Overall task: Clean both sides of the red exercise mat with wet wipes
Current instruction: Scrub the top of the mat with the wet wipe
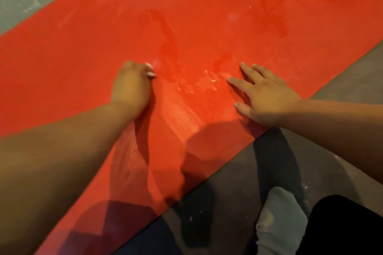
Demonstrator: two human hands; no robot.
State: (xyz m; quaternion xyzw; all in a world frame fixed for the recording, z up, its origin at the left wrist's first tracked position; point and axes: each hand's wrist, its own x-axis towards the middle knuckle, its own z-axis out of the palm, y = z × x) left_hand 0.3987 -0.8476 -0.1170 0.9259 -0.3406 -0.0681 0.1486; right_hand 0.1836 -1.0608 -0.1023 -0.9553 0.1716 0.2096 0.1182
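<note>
Grey floor (350,83) carried the red mat (207,16), wet-streaked. Left hand (131,87) curled on it, grip unclear; right hand (267,97) lay flat, fingers spread

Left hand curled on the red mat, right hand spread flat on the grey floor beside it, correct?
Not quite. The head view shows the right hand spread flat on the red mat itself, near its edge, not on the floor. The left hand is curled on the mat, as said.
</note>
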